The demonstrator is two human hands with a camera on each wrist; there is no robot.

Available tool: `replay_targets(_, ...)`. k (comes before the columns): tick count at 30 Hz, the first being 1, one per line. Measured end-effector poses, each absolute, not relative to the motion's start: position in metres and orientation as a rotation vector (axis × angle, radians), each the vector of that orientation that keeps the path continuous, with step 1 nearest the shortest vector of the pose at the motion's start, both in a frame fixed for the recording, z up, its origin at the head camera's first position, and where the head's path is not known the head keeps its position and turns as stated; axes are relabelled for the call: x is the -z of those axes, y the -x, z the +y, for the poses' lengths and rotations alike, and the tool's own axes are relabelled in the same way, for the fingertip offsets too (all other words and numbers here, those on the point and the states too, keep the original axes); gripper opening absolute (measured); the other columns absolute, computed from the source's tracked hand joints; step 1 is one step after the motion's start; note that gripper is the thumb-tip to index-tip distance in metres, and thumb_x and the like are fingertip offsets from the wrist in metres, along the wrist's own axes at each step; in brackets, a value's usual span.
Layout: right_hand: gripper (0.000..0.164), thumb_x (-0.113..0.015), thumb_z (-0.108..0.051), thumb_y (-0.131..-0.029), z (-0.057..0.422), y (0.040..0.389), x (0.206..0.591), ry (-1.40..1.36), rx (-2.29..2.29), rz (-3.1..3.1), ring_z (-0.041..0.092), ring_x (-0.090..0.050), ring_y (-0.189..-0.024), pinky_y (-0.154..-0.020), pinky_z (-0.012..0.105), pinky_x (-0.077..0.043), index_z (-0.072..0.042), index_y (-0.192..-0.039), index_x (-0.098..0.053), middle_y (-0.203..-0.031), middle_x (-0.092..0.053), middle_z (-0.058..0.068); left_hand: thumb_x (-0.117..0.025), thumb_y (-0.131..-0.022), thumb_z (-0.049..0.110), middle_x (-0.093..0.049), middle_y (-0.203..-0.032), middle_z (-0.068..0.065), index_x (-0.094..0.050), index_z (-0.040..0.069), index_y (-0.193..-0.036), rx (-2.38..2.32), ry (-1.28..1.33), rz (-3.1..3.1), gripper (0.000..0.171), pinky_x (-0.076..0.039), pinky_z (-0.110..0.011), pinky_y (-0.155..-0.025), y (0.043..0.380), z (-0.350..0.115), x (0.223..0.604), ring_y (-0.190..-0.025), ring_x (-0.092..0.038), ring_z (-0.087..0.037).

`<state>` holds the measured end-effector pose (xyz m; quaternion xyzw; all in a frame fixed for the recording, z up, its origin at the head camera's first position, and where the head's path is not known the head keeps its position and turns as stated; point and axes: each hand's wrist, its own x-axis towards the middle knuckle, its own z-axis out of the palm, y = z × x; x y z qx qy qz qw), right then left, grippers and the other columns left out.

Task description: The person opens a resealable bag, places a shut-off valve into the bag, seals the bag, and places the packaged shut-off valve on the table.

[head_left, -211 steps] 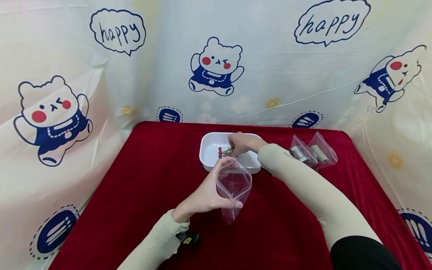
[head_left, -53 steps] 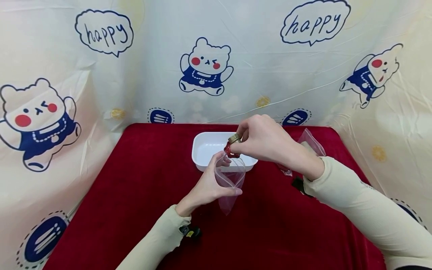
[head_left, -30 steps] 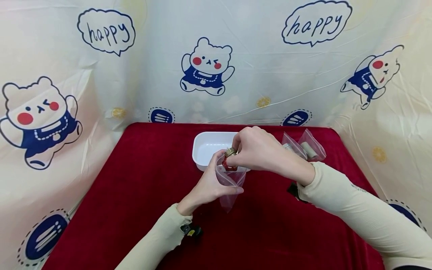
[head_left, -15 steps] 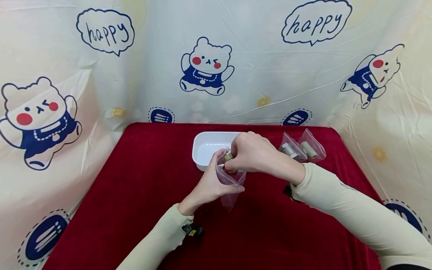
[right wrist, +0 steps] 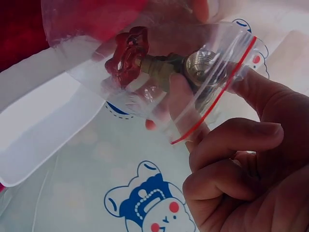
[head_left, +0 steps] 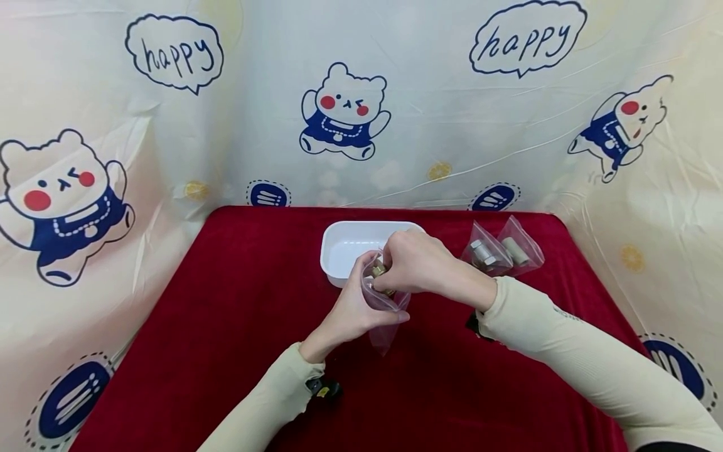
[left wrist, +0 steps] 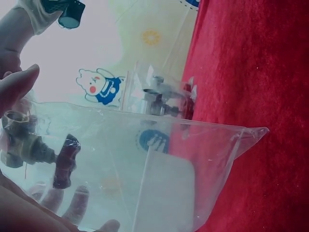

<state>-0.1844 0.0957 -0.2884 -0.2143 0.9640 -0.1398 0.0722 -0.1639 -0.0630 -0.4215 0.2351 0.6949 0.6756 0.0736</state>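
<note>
My left hand (head_left: 347, 314) holds a clear zip bag (head_left: 384, 339) with its mouth spread, thumb on the near rim and fingers behind the far one. My right hand (head_left: 418, 263) reaches into that mouth, its thumb and a finger pinching the body of a brass gate valve (head_left: 378, 269). In the right wrist view the valve's red handwheel (right wrist: 128, 58) points toward the bag's bottom, and the brass body sits just inside the red zip strip (right wrist: 215, 99). The left wrist view shows the handwheel (left wrist: 66, 162) through the plastic.
Directly behind the hands stands a white tray (head_left: 333, 270). To its right on the red cloth (head_left: 254, 301) lie a bag with a silver metal fitting (head_left: 482, 253) and another with a grey cylinder (head_left: 516, 250). A patterned curtain (head_left: 418, 113) surrounds the table.
The right hand has lifted the valve out of the tray, turned it handwheel-down and lowered it into the bag's mouth. The left hand keeps holding the bag in nearly the same place.
</note>
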Motion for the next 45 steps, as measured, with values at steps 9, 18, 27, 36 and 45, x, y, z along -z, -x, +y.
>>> replay_targets(9,0.043,-0.075,-0.025,-0.078,0.096,0.19,0.293,0.681,0.397,2.863,0.01,-0.033,-0.051,-0.044,0.026,-0.025,-0.02,-0.05,-0.043,-0.047,-0.031,-0.009,-0.095,-0.076,0.01,-0.057,-0.143,-0.004,-0.023,0.019,-0.159,-2.042,-0.704,2.087,0.11,-0.048,-0.033,-0.106,0.165,-0.058,0.423,-0.123,-0.063,-0.019)
replay_targets(18,0.043,-0.075,-0.022,-0.077,0.095,0.194,0.299,0.654,0.376,2.84,0.009,-0.03,-0.052,-0.043,0.026,-0.024,-0.02,-0.049,-0.042,-0.047,-0.029,-0.009,-0.098,-0.072,0.023,-0.046,-0.15,0.003,-0.028,0.02,-0.158,-1.989,-0.641,2.249,0.111,-0.044,-0.037,-0.111,0.163,-0.051,0.426,-0.124,-0.059,-0.012)
replay_targets(27,0.039,-0.069,-0.015,-0.073,0.09,0.194,0.305,0.714,0.34,2.856,0.009,-0.032,-0.053,-0.044,0.027,-0.024,-0.021,-0.048,-0.039,-0.045,-0.028,-0.011,-0.097,-0.072,0.017,-0.049,-0.148,0.002,-0.031,0.022,-0.154,-2.059,-0.655,2.2,0.105,-0.044,-0.038,-0.111,0.164,-0.049,0.427,-0.123,-0.061,-0.016)
replay_targets(36,0.035,-0.069,-0.015,-0.078,0.078,0.194,0.312,0.681,0.26,2.83,0.012,-0.043,-0.058,-0.046,0.033,-0.038,-0.022,-0.053,-0.045,-0.051,-0.038,-0.009,-0.096,-0.074,0.017,-0.051,-0.149,0.004,-0.027,0.024,-0.157,-2.066,-0.653,2.194,0.108,-0.044,-0.039,-0.111,0.164,-0.052,0.429,-0.129,-0.058,-0.015)
replay_targets(45,0.022,-0.071,-0.019,-0.079,0.075,0.197,0.322,0.694,0.195,2.835,0.017,-0.055,-0.061,-0.049,0.039,-0.048,-0.02,-0.059,-0.062,-0.058,-0.057,-0.005,-0.095,-0.076,0.019,-0.051,-0.149,0.004,-0.026,0.023,-0.159,-2.053,-0.654,2.216,0.108,-0.044,-0.04,-0.111,0.164,-0.054,0.432,-0.132,-0.053,-0.015)
